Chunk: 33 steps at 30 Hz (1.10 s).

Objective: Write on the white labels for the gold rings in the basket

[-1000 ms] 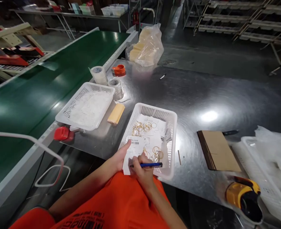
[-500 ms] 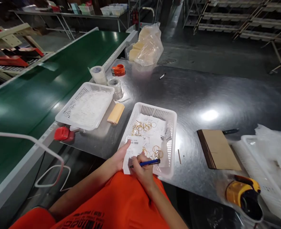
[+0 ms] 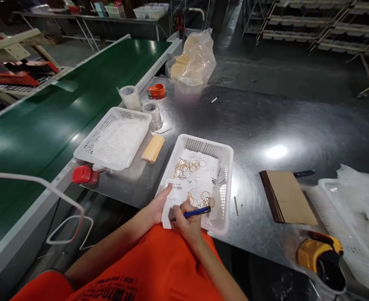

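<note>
My left hand (image 3: 158,207) grips the left edge of a white printed paper slip (image 3: 173,196), thumb on top of it. A blue pen (image 3: 197,212) is pinched in my right hand (image 3: 188,223), its tip against the lower part of the slip. Both hands are over the near end of a white perforated basket (image 3: 227,167). Inside the basket lie more printed slips (image 3: 214,167) and several yellow rubber bands (image 3: 189,165). My fingers under the slip are hidden.
Left of the basket are a tan bundle (image 3: 153,149), a white tray (image 3: 112,165) and tape rolls (image 3: 130,98). A cardboard stack (image 3: 289,196), a yellow-and-black scanner (image 3: 321,255) and a plastic-filled bin (image 3: 357,221) stand right. A green conveyor (image 3: 87,88) runs along the left.
The view has shifted very slightly. My hands, the pen and the slip keep almost the same position, with the pen tip still on the paper.
</note>
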{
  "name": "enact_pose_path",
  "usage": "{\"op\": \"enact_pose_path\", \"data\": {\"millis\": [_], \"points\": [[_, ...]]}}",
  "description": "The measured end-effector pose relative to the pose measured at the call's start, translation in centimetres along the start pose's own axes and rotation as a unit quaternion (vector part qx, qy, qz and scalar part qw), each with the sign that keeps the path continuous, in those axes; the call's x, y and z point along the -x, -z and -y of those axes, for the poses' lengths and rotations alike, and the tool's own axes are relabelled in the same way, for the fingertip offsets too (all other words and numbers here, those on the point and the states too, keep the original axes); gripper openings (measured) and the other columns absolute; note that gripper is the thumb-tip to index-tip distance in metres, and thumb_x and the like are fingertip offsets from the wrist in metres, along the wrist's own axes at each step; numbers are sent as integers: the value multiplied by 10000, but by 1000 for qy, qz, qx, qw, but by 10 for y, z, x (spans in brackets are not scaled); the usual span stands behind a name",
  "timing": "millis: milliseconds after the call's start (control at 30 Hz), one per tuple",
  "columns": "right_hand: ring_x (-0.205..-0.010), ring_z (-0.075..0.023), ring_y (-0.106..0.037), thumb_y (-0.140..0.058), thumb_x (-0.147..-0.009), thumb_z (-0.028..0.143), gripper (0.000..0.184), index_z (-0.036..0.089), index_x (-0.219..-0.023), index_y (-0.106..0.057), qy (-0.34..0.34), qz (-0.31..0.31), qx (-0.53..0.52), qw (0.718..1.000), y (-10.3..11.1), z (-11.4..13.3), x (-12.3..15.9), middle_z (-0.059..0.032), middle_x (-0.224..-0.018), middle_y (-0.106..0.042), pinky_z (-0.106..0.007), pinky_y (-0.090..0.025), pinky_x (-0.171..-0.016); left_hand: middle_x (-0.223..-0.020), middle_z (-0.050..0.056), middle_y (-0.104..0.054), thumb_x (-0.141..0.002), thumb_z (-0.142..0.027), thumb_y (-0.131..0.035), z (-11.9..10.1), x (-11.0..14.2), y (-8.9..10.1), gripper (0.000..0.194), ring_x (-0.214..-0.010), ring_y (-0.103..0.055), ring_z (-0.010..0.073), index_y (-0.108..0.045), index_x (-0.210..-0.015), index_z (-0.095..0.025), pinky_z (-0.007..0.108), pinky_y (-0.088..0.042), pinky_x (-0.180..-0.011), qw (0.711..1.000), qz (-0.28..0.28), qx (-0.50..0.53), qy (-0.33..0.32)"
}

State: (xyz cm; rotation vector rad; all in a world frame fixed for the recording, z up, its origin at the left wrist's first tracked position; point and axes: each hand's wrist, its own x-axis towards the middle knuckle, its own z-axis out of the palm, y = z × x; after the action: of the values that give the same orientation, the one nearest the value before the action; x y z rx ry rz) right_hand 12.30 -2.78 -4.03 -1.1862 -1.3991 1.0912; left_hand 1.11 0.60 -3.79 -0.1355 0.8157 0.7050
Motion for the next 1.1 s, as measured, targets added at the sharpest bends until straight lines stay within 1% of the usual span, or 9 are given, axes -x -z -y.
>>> {"op": "enact_pose_path", "data": {"millis": [133,233,367,500,633,800,967,1033,1100], "points": [[-433,-74,-295,-480,-811,260,402,216,-507,-221,-6,-15,6,1000,0,2,0,83,-449,-251,-254,-319,-523,-989,181,-697,-917,-527,-359,0,0,-1,633,-948,-659,271,-498,-1282,-28,363,-464,-905,1000,-8,-1,-4],[-429,-74,-297,-469,-819,261,401,217,-511,-216,-3,-2,2,1000,1,4,0,82,-451,-250,-259,-326,-531,-989,178,-698,-918,-523,-361,0,1,-1,626,-938,-662,270,-499,-1280,-32,363,-468,-898,1000,-5,-2,-2],[-441,-79,-307,-474,-821,251,398,217,-513,-224,-6,-10,9,1000,2,3,0,78,-461,-269,-266,-336,-549,-986,180,-698,-918,-529,-349,0,1,-1,629,-928,-666,270,-507,-1272,-34,361,-473,-888,1000,-8,-2,5],[-433,-72,-288,-470,-831,245,409,213,-515,-211,16,7,18,1000,2,-1,0,82,-458,-246,-267,-333,-561,-978,173,-700,-910,-546,-358,0,1,0,643,-928,-667,270,-504,-1274,-36,356,-472,-887,1000,-17,-2,10],[-427,-67,-295,-469,-839,258,412,210,-518,-216,12,12,7,1000,2,0,1,84,-453,-258,-262,-338,-562,-974,186,-697,-917,-543,-334,-1,0,-2,648,-924,-667,276,-505,-1264,-22,370,-472,-885,1000,-5,7,11],[-421,-67,-288,-470,-839,264,421,209,-515,-207,6,22,9,1000,3,0,0,82,-448,-254,-251,-315,-520,-972,188,-696,-918,-541,-334,-1,0,-2,642,-920,-667,275,-506,-1257,-24,374,-470,-886,1000,5,12,11],[-428,-71,-312,-463,-862,261,423,209,-514,-229,26,22,25,999,0,-4,6,74,-453,-276,-258,-358,-543,-961,189,-693,-916,-558,-311,0,1,0,655,-896,-667,271,-524,-1232,-25,368,-482,-857,1000,3,5,21],[-427,-75,-329,-482,-865,268,425,209,-511,-255,33,7,17,999,0,-6,10,69,-453,-308,-259,-376,-543,-944,185,-692,-915,-569,-293,-1,1,1,659,-871,-670,267,-541,-1209,-33,368,-490,-834,1000,10,5,24],[-449,-85,-396,-509,-866,294,384,206,-536,-333,19,-58,-11,998,6,-12,8,59,-477,-385,-254,-405,-553,-898,174,-692,-912,-577,-290,-4,0,3,651,-830,-673,260,-563,-1171,-45,376,-499,-809,1000,19,0,16]]}}
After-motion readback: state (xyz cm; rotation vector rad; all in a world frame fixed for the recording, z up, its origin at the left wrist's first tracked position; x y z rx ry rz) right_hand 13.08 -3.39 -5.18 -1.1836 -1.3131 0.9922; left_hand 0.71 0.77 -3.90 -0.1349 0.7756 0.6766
